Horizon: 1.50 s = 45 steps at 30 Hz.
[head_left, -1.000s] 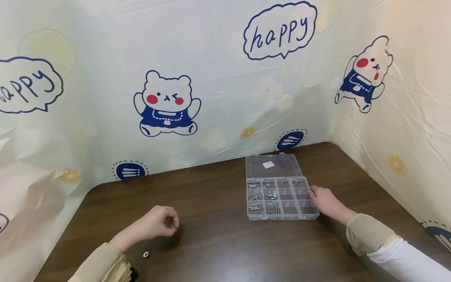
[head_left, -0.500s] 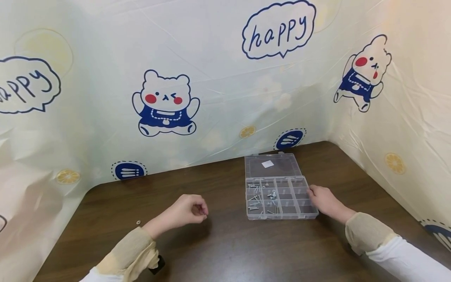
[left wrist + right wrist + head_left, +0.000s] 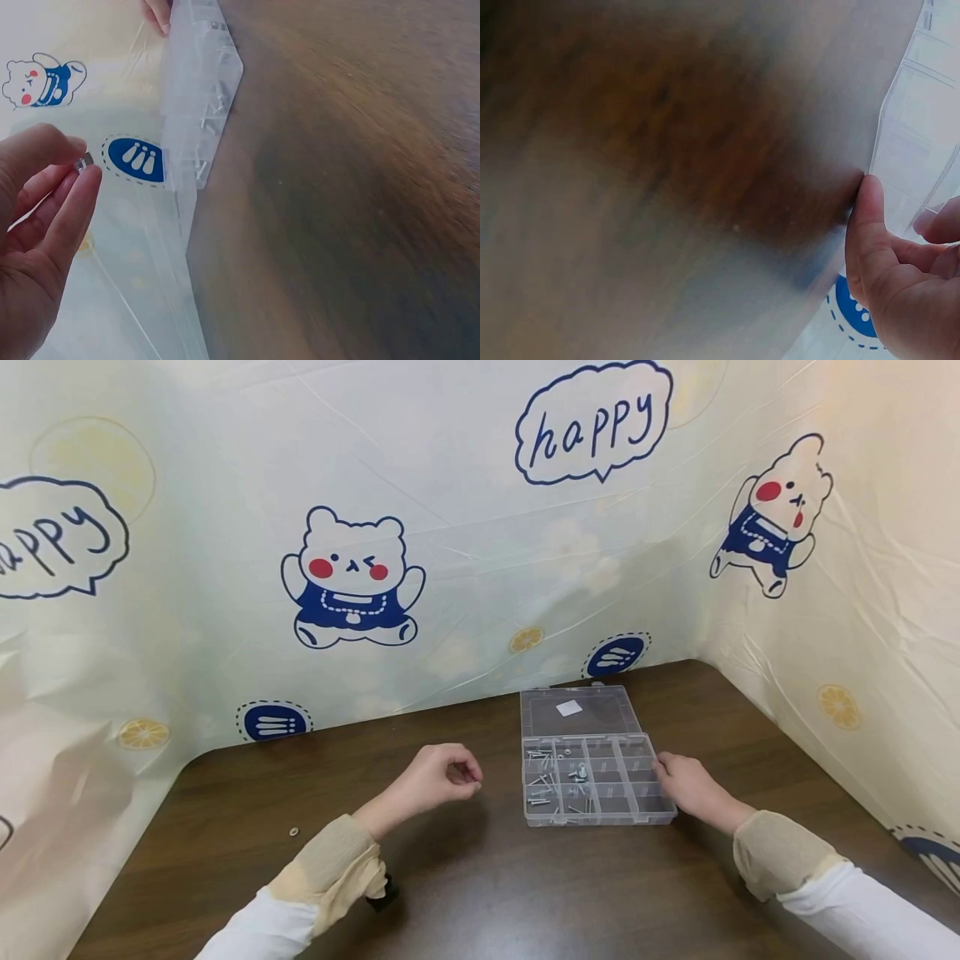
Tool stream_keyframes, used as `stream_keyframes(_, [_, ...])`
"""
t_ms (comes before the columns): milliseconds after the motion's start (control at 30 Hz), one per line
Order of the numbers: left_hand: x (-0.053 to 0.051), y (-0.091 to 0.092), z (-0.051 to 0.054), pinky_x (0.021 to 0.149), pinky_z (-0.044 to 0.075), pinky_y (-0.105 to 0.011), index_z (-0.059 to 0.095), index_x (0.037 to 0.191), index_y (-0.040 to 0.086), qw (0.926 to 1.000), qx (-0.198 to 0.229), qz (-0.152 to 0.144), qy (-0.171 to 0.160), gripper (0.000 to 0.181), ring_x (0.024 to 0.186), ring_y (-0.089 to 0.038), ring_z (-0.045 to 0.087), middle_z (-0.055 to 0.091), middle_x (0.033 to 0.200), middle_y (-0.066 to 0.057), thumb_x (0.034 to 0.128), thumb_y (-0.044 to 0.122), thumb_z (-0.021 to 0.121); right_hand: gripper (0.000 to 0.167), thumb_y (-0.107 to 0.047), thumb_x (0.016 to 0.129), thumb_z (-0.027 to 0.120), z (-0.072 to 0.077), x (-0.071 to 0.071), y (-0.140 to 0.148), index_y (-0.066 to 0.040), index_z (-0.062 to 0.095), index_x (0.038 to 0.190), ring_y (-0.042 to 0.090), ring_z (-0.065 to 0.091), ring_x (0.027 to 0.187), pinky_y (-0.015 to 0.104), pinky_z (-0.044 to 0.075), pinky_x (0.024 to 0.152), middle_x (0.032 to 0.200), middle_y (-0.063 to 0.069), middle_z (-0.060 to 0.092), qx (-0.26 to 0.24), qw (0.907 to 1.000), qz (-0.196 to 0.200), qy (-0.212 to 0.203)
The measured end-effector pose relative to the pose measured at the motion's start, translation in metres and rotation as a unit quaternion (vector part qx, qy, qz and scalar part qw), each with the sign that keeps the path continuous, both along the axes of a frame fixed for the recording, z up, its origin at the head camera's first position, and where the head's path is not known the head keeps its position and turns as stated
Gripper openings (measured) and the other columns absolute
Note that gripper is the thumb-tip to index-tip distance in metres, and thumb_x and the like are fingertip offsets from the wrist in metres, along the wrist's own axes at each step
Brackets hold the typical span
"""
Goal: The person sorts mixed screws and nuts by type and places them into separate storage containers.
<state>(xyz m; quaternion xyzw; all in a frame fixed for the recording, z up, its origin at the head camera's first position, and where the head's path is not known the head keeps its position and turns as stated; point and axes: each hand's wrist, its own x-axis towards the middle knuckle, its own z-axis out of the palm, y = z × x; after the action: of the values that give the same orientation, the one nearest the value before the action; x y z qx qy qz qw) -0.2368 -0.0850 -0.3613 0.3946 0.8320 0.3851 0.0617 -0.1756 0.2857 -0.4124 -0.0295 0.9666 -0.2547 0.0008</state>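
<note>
My left hand [image 3: 429,781] pinches a small silvery metal piece, apparently a nut [image 3: 85,160], between thumb and fingertips above the table, left of the box. That clear plastic compartment box [image 3: 611,819] lies with its lid [image 3: 592,718] folded back. My right hand [image 3: 693,791] grips the box's right side wall; in the right wrist view the thumb [image 3: 870,196] lies along the outer edge and a finger reaches over the rim. Screws [image 3: 542,781] lie in the left column of compartments, with more hardware [image 3: 579,773] in the second. The two right columns show no pieces.
A small metal ring-like piece [image 3: 294,832] lies on the brown table [image 3: 525,893] at the left. Printed sheeting [image 3: 480,568] hangs along the back and both sides. A white label [image 3: 569,708] shows on the lid.
My left hand has moved right and away from me, toward the box, its fingertips staying together. It uncovered one small piece on the table and covered another nearer one. The right hand stays put.
</note>
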Motion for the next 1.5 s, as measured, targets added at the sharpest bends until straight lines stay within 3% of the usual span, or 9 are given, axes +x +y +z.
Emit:
stream_keyframes(333, [-0.013,0.029,0.004,0.063,0.051,-0.021,0.066,0.077,0.007,0.9994,0.023,0.016,0.019,0.007,0.071,-0.007,0.060,0.061,0.077,0.001,0.0735,0.002,0.069,0.022,-0.009,0.093,0.039,-0.001,0.000,0.001,0.007,0.054,0.088,0.018,0.046,0.060,0.034,0.040,0.056,0.065,0.004,0.046,0.004,1.0000,0.004,0.005])
stream_keyframes(633, [-0.022,0.057,0.008,0.065,0.051,-0.023,0.066,0.078,0.005,0.9986,0.043,0.011,0.030,0.007,0.071,-0.010,0.059,0.062,0.077,-0.001,0.0728,0.001,0.069,0.023,-0.010,0.093,0.040,-0.002,0.002,0.002,0.008,0.054,0.088,0.018,0.047,0.061,0.035,0.040,0.057,0.065,0.004,0.047,0.006,1.0000,0.004,0.007])
stream_keyframes(933, [-0.032,0.078,0.006,0.064,0.050,-0.021,0.068,0.078,0.004,0.9978,0.038,0.021,0.049,0.006,0.068,-0.008,0.060,0.063,0.077,-0.002,0.0727,0.002,0.069,0.023,-0.009,0.093,0.039,-0.001,0.002,0.000,0.008,0.054,0.090,0.017,0.046,0.059,0.033,0.040,0.056,0.064,0.004,0.046,0.002,1.0000,0.002,0.001])
stream_keyframes(1133, [-0.041,0.100,0.006,0.064,0.047,-0.017,0.068,0.081,0.004,0.9989,0.006,0.010,0.046,0.006,0.069,-0.005,0.059,0.063,0.076,0.001,0.0758,0.006,0.066,0.021,-0.008,0.092,0.039,-0.002,0.001,0.001,0.006,0.054,0.086,0.016,0.044,0.057,0.032,0.039,0.054,0.063,0.003,0.045,0.000,1.0000,0.003,0.007])
stream_keyframes(1267, [-0.045,0.116,0.000,0.065,0.046,-0.016,0.069,0.082,0.004,0.9984,-0.040,0.008,0.040,0.007,0.070,-0.006,0.060,0.065,0.077,-0.002,0.0756,0.005,0.067,0.023,-0.009,0.093,0.039,0.000,0.000,0.001,0.007,0.054,0.086,0.016,0.046,0.059,0.034,0.040,0.055,0.064,0.003,0.046,0.006,0.9999,0.004,0.015])
stream_keyframes(1500, [-0.049,0.134,-0.010,0.065,0.044,-0.013,0.068,0.081,0.006,0.9944,-0.085,0.011,0.063,0.006,0.071,-0.008,0.060,0.066,0.079,-0.002,0.0762,0.004,0.066,0.025,-0.012,0.093,0.039,-0.001,0.001,0.001,0.007,0.054,0.085,0.016,0.046,0.058,0.033,0.040,0.054,0.063,0.003,0.046,-0.011,0.9994,0.008,0.033])
